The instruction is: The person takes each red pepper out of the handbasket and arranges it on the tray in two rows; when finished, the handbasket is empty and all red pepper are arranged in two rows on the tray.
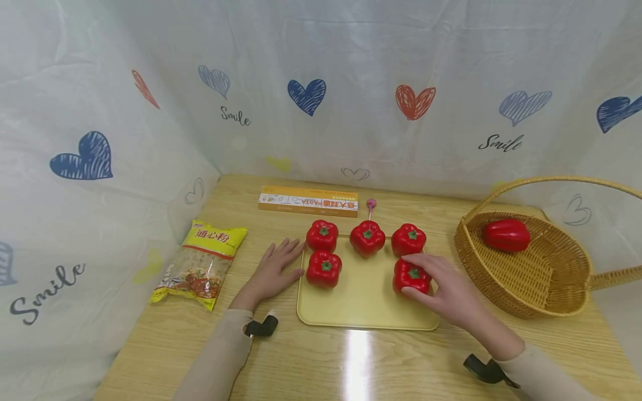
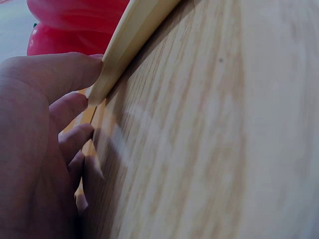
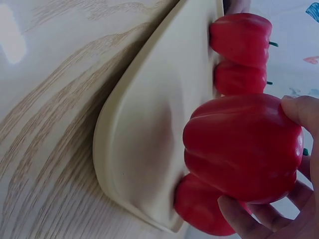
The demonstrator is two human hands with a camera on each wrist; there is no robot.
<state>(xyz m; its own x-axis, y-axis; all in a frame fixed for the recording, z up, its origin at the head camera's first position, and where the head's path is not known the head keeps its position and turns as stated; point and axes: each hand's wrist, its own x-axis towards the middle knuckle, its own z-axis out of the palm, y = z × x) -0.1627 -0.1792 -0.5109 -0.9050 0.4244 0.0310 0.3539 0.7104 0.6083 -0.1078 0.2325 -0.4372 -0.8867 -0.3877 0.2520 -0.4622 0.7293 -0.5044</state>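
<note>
My right hand [image 1: 446,289] grips a red bell pepper [image 3: 239,149] between thumb and fingers, over the right side of a pale yellow tray [image 1: 366,306]. In the right wrist view this pepper seems raised slightly off the tray. Another red pepper [image 1: 408,239] stands just behind it. Two more, a back-left pepper [image 1: 322,236] and a front-left pepper [image 1: 324,269], stand along the tray's left side; a middle pepper [image 1: 368,238] is at the back. Flat on the table, my left hand [image 1: 273,270] has spread fingers, its thumb and fingertips touching the tray's left edge.
A wicker basket [image 1: 572,273] with a tall handle stands at the right, one red pepper [image 1: 506,235] lying inside. A yellow pasta bag [image 1: 200,264] lies at the left. Behind the tray are a pasta box [image 1: 308,201] and a pink lollipop [image 1: 371,204]. A printed curtain borders the table.
</note>
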